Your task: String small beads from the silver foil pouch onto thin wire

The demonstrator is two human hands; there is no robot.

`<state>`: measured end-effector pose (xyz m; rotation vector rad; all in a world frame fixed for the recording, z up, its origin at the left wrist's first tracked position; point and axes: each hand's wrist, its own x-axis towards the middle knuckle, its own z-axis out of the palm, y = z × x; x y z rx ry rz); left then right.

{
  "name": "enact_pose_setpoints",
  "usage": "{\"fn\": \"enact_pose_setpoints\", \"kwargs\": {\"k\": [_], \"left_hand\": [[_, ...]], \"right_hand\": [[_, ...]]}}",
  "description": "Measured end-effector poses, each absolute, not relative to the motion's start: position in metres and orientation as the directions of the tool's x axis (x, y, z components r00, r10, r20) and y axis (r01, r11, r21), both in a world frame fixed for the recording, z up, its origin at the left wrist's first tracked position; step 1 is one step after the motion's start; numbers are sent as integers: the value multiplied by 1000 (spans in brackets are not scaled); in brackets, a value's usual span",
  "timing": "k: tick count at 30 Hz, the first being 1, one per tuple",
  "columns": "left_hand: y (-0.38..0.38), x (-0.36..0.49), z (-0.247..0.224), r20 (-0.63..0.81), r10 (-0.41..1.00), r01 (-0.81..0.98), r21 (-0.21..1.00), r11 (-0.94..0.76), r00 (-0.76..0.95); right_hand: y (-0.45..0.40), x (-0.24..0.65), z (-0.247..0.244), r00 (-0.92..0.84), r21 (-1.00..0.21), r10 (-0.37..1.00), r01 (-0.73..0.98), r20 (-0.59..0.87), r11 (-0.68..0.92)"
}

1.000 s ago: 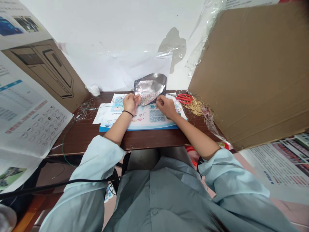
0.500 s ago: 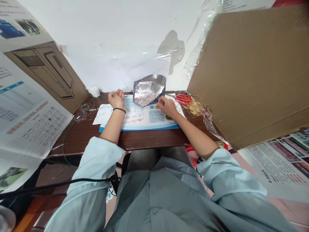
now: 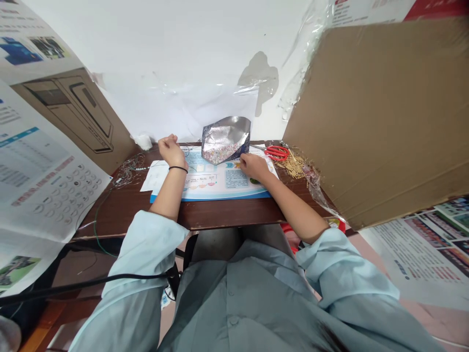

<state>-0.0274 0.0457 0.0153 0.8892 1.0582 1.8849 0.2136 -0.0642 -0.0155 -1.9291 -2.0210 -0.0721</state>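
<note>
Leftward went my left hand (image 3: 172,152) from the silver pouch (image 3: 224,135) of beads (image 3: 221,154); right hand (image 3: 253,166) beside it; both curled, holding what I can't tell.

Red scissors (image 3: 277,154) are lying beside gold sticks (image 3: 295,166) on the tabletop (image 3: 227,213), while cardboard (image 3: 384,112) is standing at right and a printed sheet (image 3: 40,190) is hanging at left.

Pouch (image 3: 236,126): shiny silver inside, dark outside. Beads (image 3: 222,153): mixed pink and white. Printed sheet (image 3: 201,183): white and pale blue, blue lower edge. Scissors (image 3: 277,147): red handles. Sticks (image 3: 295,165): straw-yellow. Tabletop (image 3: 227,215): dark reddish brown. Wristband (image 3: 178,167): black. Shirt (image 3: 227,293): plain grey-blue. Right cardboard (image 3: 384,112): plain brown. Left cardboard (image 3: 88,112): brown, black line drawing. Wall (image 3: 183,44): white, grey patch.
</note>
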Motion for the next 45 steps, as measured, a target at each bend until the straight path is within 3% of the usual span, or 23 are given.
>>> {"fn": "enact_pose_setpoints", "kwargs": {"k": [5, 9, 12, 16, 20, 25, 28, 32, 36, 40, 45], "left_hand": [[30, -13, 23, -46, 951, -579, 802, -147, -305], [21, -6, 25, -14, 994, -627, 777, -56, -106], [6, 6, 21, 52, 986, -473, 881, 31, 160], [-12, 21, 9, 37, 907, -273, 958, 87, 419], [-17, 28, -5, 34, 911, -69, 998, -6, 410], [-18, 31, -12, 125, 918, 178, 963, -204, 376], [-15, 27, -10, 227, 912, 398, 845, -358, 341], [-7, 14, -5, 440, 837, 735, 439, -517, 325], [-3, 5, -6, 371, 790, 813, 138, -566, 488], [-6, 7, -7, 290, 779, 811, 14, -585, 556], [-7, 7, -3, 260, 793, 819, 16, -574, 551]], "right_hand": [[-64, 219, -16, 23, -81, 973, 997, 229, -5], [-61, 223, -17, 70, -108, 962, 993, 263, -43], [-59, 221, -18, 58, -259, 916, 965, 397, 51], [-56, 211, -20, 10, -466, 821, 827, 571, 314], [-58, 199, -23, -83, -650, 863, 624, 498, 434], [-60, 195, -26, -78, -712, 894, 575, 441, 402], [-60, 197, -26, -69, -692, 886, 598, 459, 405], [-58, 199, -29, -27, -671, 877, 633, 479, 386], [-55, 198, -35, -41, -662, 884, 647, 465, 379], [-52, 198, -38, -73, -651, 885, 650, 459, 392], [-51, 200, -39, -75, -644, 884, 657, 462, 392]]}}
